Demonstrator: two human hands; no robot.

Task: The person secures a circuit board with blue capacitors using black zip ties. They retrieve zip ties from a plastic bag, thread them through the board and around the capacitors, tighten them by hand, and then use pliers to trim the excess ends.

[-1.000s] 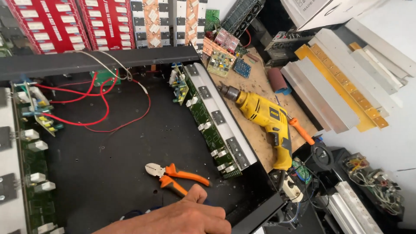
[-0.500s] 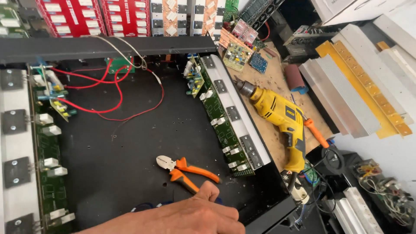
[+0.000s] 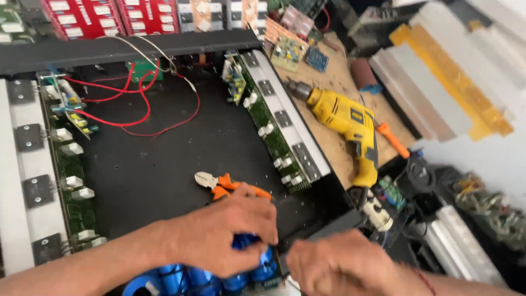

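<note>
We see a wooden bench (image 3: 334,82) carrying a yellow drill (image 3: 348,118), small circuit boards (image 3: 287,52) (rear) and an orange-handled screwdriver (image 3: 392,140).

You are in an electronics repair workshop. An opened black amplifier chassis (image 3: 164,159) with green circuit boards (image 3: 274,131) and red wires (image 3: 126,104) fills the table (image 3: 334,93), beside a yellow electric drill (image 3: 350,123), orange-handled cutters (image 3: 219,183) and loose circuit boards (image 3: 290,49).
</note>
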